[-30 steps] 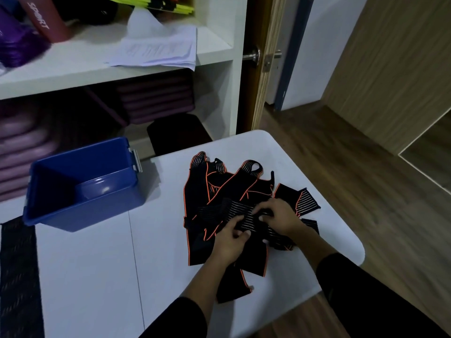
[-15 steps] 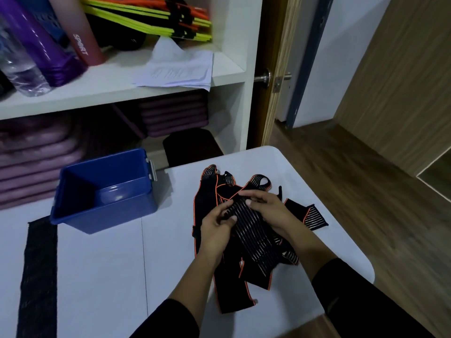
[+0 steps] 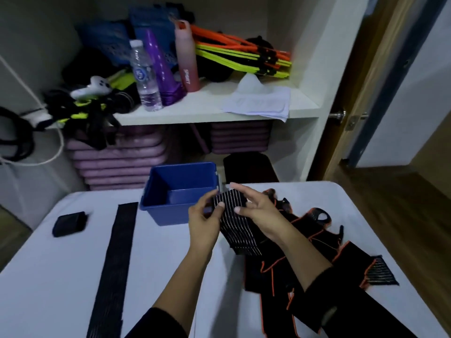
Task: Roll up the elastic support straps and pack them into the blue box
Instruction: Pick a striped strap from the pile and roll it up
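Fronting cluttered shelves (image 3: pixel 195 116), a white table (image 3: pixel 61 276) bears the blue box (image 3: pixel 168 217) and straps (image 3: pixel 314 242).

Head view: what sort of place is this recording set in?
Probably a sports or fitness storeroom, at a white table beside a shelving unit: stacked purple mats, a pink sports bottle and orange-and-yellow training gear fill its shelves.

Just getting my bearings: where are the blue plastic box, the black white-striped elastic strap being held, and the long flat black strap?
blue plastic box (image 3: pixel 166 215): head view, its front wall.
black white-striped elastic strap (image 3: pixel 234 230): head view, its striped middle.
long flat black strap (image 3: pixel 114 264): head view, its middle.
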Demonstrator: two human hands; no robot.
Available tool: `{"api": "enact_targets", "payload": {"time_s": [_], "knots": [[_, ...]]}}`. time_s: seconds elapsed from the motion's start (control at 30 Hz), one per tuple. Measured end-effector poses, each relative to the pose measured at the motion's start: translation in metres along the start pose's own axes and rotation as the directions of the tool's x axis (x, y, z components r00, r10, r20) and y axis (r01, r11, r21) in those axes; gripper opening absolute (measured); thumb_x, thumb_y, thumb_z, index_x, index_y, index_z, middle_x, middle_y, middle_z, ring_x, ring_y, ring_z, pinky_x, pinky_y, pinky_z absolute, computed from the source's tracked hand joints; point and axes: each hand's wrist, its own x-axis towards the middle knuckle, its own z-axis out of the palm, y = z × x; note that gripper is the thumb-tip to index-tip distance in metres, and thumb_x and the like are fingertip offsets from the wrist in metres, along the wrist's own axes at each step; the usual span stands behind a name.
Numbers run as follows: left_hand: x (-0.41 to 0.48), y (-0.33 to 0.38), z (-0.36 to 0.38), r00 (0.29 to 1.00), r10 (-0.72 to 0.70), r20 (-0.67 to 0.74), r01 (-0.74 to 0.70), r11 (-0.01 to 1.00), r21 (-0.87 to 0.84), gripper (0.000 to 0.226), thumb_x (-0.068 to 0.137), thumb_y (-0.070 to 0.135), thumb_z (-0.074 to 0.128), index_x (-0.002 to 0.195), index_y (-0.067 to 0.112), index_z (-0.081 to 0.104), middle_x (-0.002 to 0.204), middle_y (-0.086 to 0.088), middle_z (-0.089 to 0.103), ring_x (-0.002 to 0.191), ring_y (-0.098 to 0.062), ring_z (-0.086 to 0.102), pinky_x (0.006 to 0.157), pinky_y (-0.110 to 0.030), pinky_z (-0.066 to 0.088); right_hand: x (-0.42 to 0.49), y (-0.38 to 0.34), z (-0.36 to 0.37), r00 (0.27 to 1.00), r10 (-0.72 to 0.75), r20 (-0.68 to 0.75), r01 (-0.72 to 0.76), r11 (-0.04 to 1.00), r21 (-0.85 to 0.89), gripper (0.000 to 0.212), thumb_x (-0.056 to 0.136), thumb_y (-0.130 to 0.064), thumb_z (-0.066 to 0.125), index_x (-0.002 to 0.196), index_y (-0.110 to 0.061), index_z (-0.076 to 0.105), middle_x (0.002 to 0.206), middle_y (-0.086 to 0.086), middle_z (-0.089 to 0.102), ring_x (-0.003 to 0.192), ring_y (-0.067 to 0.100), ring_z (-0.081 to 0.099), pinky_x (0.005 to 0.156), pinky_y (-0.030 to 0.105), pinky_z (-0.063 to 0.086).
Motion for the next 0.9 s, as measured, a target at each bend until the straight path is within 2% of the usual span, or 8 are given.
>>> {"api": "enact_targets", "payload": {"time_s": [0.07, 0.17, 0.33, 0.43, 0.53, 0.63, 0.73, 0.9], "knots": [[0.002, 0.008, -0.026, 0.999, 0.017, -0.039, -0.019, 0.999, -0.044, 0.03, 0.087, 0.013, 0.061, 0.108, 0.033, 0.065, 0.105, 0.001, 0.068, 0.099, -0.017, 0.065, 0.084, -0.037, 0.055, 0.014, -0.004, 0.026, 0.999, -0.007, 0.037, 0.007, 1.0, 0.005, 0.058, 0.086, 0.01, 0.053, 0.132, -0.025, 0.052, 0.129, 0.003, 0.059, 0.111, 0.016, 0.062, 0.081, 0.019, 0.053], [0.003, 0.017, -0.067, 0.998, -0.049, 0.039, 0.054, 0.988, -0.147, 0.033, 0.088, 0.01, 0.059, 0.111, 0.033, 0.064, 0.112, 0.008, 0.067, 0.104, -0.015, 0.063, 0.088, -0.033, 0.053, 0.032, -0.009, 0.067, 0.996, -0.004, 0.091, 0.003, 1.0, 0.015, 0.057, 0.087, 0.009, 0.052, 0.134, -0.023, 0.049, 0.133, 0.004, 0.056, 0.115, 0.018, 0.058, 0.085, 0.021, 0.053], [0.014, 0.025, -0.144, 0.998, -0.053, 0.036, 0.058, 0.989, -0.133, 0.048, 0.087, -0.002, 0.055, 0.122, 0.03, 0.058, 0.117, 0.003, 0.064, 0.1, -0.012, 0.066, 0.075, -0.023, 0.055, 0.05, -0.009, 0.133, 0.974, 0.038, 0.222, -0.043, 0.999, 0.02, 0.065, 0.088, 0.006, 0.055, 0.137, -0.035, 0.043, 0.14, -0.009, 0.047, 0.112, 0.016, 0.061, 0.083, 0.032, 0.055], [0.025, 0.025, -0.191, 0.998, -0.055, -0.012, 0.054, 0.993, -0.109, 0.054, 0.086, -0.003, 0.056, 0.124, 0.036, 0.055, 0.123, -0.001, 0.061, 0.105, -0.016, 0.064, 0.084, -0.032, 0.055, 0.058, -0.006, 0.169, 0.944, 0.041, 0.328, -0.025, 0.998, -0.051, 0.078, 0.084, 0.006, 0.061, 0.141, -0.039, 0.034, 0.142, -0.011, 0.036, 0.111, 0.018, 0.062, 0.087, 0.036, 0.054], [0.04, 0.028, -0.233, 0.997, -0.079, 0.007, 0.079, 0.992, -0.102, 0.062, 0.085, -0.004, 0.056, 0.131, 0.036, 0.048, 0.128, -0.001, 0.058, 0.114, -0.018, 0.059, 0.096, -0.038, 0.049, 0.074, -0.007, 0.205, 0.924, 0.046, 0.379, -0.009, 0.995, -0.098, 0.08, 0.082, 0.008, 0.063, 0.141, -0.038, 0.035, 0.13, -0.018, 0.05, 0.111, 0.027, 0.063, 0.09, 0.046, 0.052], [0.059, 0.028, -0.269, 0.989, -0.132, 0.063, 0.138, 0.987, -0.083, 0.07, 0.084, -0.007, 0.055, 0.137, 0.036, 0.039, 0.129, 0.0, 0.056, 0.113, -0.015, 0.058, 0.091, -0.03, 0.05, 0.097, -0.004, 0.238, 0.936, 0.062, 0.348, -0.015, 0.991, -0.135, 0.078, 0.082, 0.008, 0.062, 0.141, -0.035, 0.036, 0.128, -0.003, 0.057, 0.104, 0.028, 0.065, 0.082, 0.041, 0.055], [0.084, 0.02, -0.294, 0.976, -0.204, 0.077, 0.208, 0.977, -0.045, 0.075, 0.083, -0.01, 0.053, 0.14, 0.035, 0.034, 0.127, -0.001, 0.057, 0.105, -0.015, 0.062, 0.08, -0.027, 0.053, 0.125, 0.003, 0.265, 0.96, 0.101, 0.26, -0.057, 0.984, -0.171, 0.074, 0.083, 0.009, 0.059, 0.142, -0.029, 0.036, 0.108, 0.001, 0.065, 0.096, 0.027, 0.065, 0.082, 0.041, 0.055], [0.132, 0.025, -0.315, 0.973, -0.222, 0.068, 0.225, 0.974, -0.031, 0.074, 0.084, -0.011, 0.051, 0.14, 0.033, 0.033, 0.114, -0.001, 0.061, 0.089, -0.015, 0.066, 0.064, -0.025, 0.054, 0.173, 0.0, 0.293, 0.985, 0.1, 0.138, -0.078, 0.985, -0.155, 0.075, 0.081, 0.012, 0.057, 0.141, -0.029, 0.037, 0.121, 0.008, 0.06, 0.095, 0.018, 0.064, 0.074, 0.033, 0.055]]}}
